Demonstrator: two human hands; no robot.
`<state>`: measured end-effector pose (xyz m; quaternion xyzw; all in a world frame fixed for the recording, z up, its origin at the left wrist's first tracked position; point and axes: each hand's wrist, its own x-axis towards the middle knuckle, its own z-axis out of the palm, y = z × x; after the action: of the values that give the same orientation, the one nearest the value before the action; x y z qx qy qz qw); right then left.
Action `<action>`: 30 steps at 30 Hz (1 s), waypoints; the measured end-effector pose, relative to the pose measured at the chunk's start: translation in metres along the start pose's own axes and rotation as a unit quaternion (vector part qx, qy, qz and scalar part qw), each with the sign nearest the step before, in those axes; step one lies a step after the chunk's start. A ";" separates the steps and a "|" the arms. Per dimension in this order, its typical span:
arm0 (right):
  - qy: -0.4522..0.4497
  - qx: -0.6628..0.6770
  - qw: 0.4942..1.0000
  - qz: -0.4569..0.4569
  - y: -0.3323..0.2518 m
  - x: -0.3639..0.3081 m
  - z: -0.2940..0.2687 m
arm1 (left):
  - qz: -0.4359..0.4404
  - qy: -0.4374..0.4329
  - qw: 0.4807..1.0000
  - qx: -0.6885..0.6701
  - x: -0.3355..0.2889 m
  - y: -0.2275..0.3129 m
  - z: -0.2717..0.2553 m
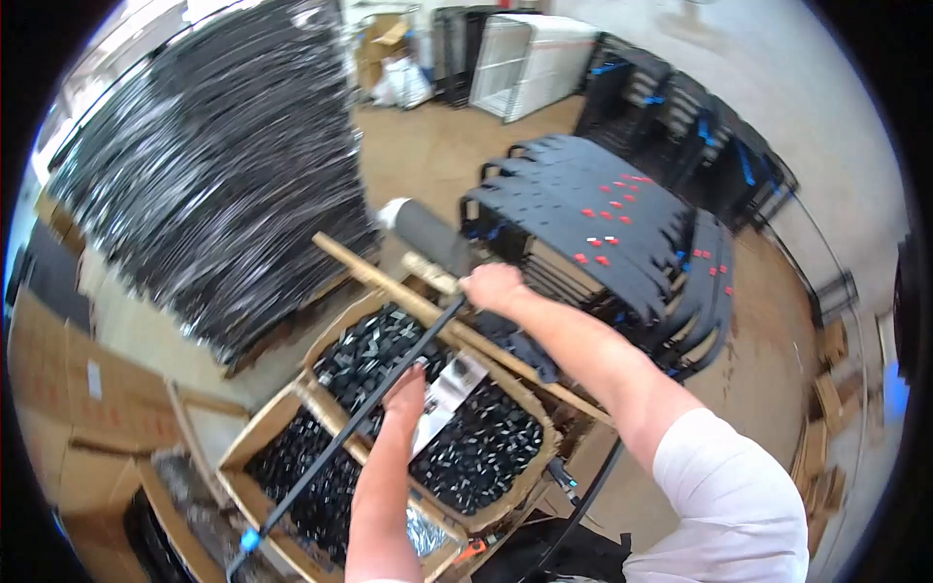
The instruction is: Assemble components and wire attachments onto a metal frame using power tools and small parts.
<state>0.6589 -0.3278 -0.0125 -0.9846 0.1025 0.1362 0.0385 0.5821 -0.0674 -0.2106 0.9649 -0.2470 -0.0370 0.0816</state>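
Note:
A long black bar (330, 455) runs slantwise over the cardboard boxes, with a blue piece (251, 539) near its lower left end. My right hand (494, 287) is closed around the bar's far upper end. My left hand (406, 391) is against the bar at its middle, fingers drawn together; whatever they pinch is too small to make out. Below it lie many small black parts with shiny bits (478, 449) in an open box, and more black parts (296, 466) fill the box to the left. A pale sheet (449, 394) lies on the parts beside my left hand.
A wooden strip (389, 284) crosses behind the boxes. A tall stack in shiny film (214, 175) stands at the left. Stacked black panels with red pieces (583, 209) stand ahead to the right. A grey roll (428, 233) lies between them. Cardboard pieces (826, 408) lie along the right wall.

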 end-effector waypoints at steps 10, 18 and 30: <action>0.095 0.191 0.970 -0.117 0.065 -0.166 0.019 | 0.147 0.029 0.981 0.119 0.003 0.003 -0.018; -0.063 0.258 0.963 -0.049 0.120 -0.333 0.054 | 0.041 -0.092 0.995 0.008 0.000 0.009 -0.040; -0.035 0.311 0.950 0.004 0.129 -0.429 0.078 | -0.146 0.131 0.920 -0.341 -0.062 0.048 -0.036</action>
<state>0.2067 -0.3634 0.0249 -0.9180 0.1424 0.1316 0.3459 0.5093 -0.0745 -0.1649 0.9004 -0.0626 -0.0040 0.4305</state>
